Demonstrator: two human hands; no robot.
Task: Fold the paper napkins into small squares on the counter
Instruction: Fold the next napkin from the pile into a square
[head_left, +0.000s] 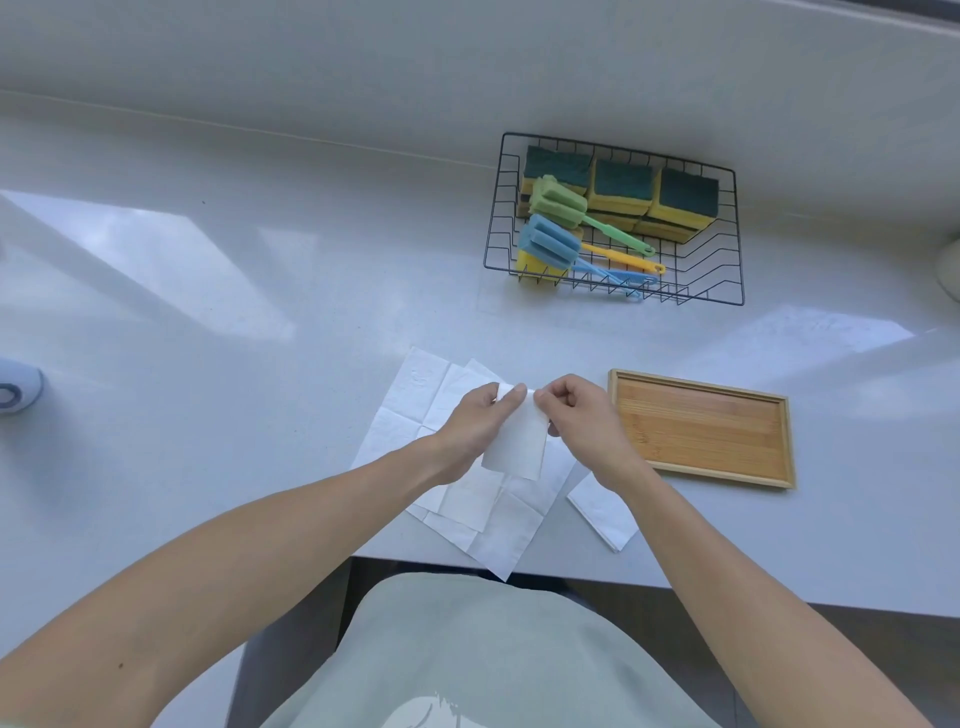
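Head view: a folded paper napkin (517, 441), a narrow white strip, is held up over the white counter (208, 364) by both of a person's hands. The left hand (475, 426) pinches the strip's top left edge, thumb behind and straight fingers (511, 397) laid across its face; the right hand (576, 415) pinches the top right corner between thumb and curled fingers (550, 397). The fingertips of the two hands nearly meet at the strip's upper edge, and the rest of the strip hangs below them.

Directly beneath the fingers, a loose pile of unfolded napkins (415, 410) lies spread flat on the counter, one corner jutting over the near edge. Just below the right wrist, a smaller folded napkin (602, 514) rests on the counter.

To the right of the right hand's fingers, close by, sits a shallow wooden tray (779, 441). Beyond the fingers, well apart, a black wire basket (727, 239) holds yellow-and-green sponges (623, 189) and green, blue and yellow sponge brushes (558, 202).
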